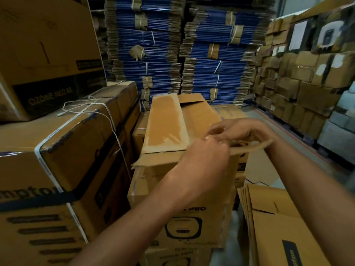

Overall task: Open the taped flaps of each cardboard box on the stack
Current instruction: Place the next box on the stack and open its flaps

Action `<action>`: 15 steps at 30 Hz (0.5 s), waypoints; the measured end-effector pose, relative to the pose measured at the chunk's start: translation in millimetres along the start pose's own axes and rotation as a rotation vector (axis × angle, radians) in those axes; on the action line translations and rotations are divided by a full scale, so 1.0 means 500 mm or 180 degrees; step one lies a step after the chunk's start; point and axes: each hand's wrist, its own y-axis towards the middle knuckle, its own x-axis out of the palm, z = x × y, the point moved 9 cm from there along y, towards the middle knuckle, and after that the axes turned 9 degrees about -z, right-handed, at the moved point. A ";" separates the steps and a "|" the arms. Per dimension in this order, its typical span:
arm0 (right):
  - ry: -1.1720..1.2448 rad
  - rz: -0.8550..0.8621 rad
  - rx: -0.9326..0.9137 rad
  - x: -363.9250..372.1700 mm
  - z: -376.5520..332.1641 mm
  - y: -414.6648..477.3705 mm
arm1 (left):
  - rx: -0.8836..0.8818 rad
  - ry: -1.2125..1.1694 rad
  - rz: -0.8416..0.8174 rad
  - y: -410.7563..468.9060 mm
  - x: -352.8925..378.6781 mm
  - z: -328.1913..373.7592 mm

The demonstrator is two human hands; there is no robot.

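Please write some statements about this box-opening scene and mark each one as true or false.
1. The left flap of the top box is already folded open. True.
2. The person wears gloves. False: the left hand and the right hand are bare.
3. The flattened cartons stacked at the back are red. False: they are blue.
4. A white string lies on the large strapped box at the left. True.
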 end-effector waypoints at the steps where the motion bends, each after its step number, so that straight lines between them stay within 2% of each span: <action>1: 0.0053 0.0069 -0.0071 0.009 -0.001 -0.004 | -0.0063 -0.0106 -0.0272 -0.008 0.032 0.000; 3: 0.0057 0.0227 -0.0115 0.041 -0.001 -0.015 | -0.0102 -0.0257 -0.1117 -0.036 0.100 0.005; 5: -0.0264 0.0439 0.0019 0.078 0.012 -0.021 | -0.0056 -0.0656 -0.1578 -0.065 0.146 0.002; 6: -0.0474 0.0592 0.0049 0.095 0.018 -0.020 | -0.0051 -0.0818 -0.1512 -0.067 0.153 -0.008; 8: -0.0730 0.1118 -0.0069 0.109 0.008 -0.030 | -0.0215 -0.0970 -0.0893 -0.049 0.145 -0.058; 10: -0.0801 0.1537 -0.0125 0.111 0.004 -0.043 | -0.0428 -0.0698 -0.0333 -0.021 0.139 -0.119; 13: -0.0813 0.1674 -0.0120 0.118 0.004 -0.049 | -0.0243 -0.0280 -0.0059 0.018 0.139 -0.153; 15: -0.0820 0.1691 -0.0089 0.119 0.001 -0.054 | -0.0076 -0.0281 0.0044 0.041 0.129 -0.156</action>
